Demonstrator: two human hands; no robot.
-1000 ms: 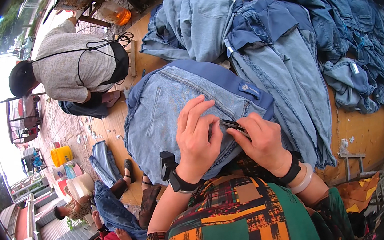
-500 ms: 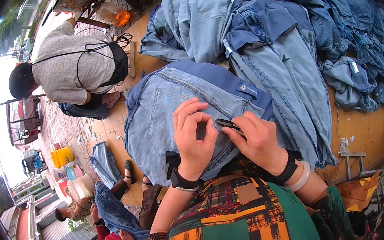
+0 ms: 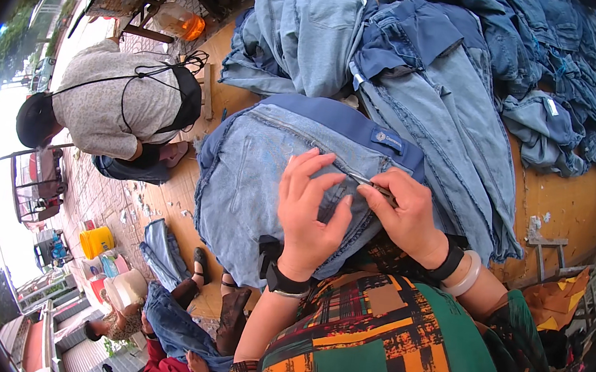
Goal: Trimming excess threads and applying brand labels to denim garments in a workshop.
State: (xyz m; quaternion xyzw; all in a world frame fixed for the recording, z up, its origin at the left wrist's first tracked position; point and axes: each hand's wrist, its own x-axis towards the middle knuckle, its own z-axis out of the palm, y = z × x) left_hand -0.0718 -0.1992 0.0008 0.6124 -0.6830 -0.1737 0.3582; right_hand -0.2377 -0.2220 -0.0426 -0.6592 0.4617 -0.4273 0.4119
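A light blue denim garment [image 3: 236, 179], turned inside out, lies over my lap and the board's near edge. Its dark blue lining strip [image 3: 349, 127] carries a small sewn label [image 3: 387, 140]. Above the cloth my left hand [image 3: 309, 213] is open, thumb and fingers apart and nothing visible between them. My right hand [image 3: 405, 213] is closed round a small metal tool that looks like thread snips [image 3: 362, 179]. The silvery tip points left toward my left fingers, close over a seam; the rest is mostly hidden in my grip.
More inside-out denim pieces [image 3: 431, 113] lie beyond, with a darker denim heap [image 3: 549, 46] at the far right. A person in a patterned shirt [image 3: 121, 96] bends at the left. Others sit at lower left, one with denim [image 3: 183, 323]. A metal frame [image 3: 548, 247] stands at right.
My left thumb and fingers have spread from a near-touching pinch, and the hand has shifted slightly right. My right hand has turned the snips so the silvery tip shows.
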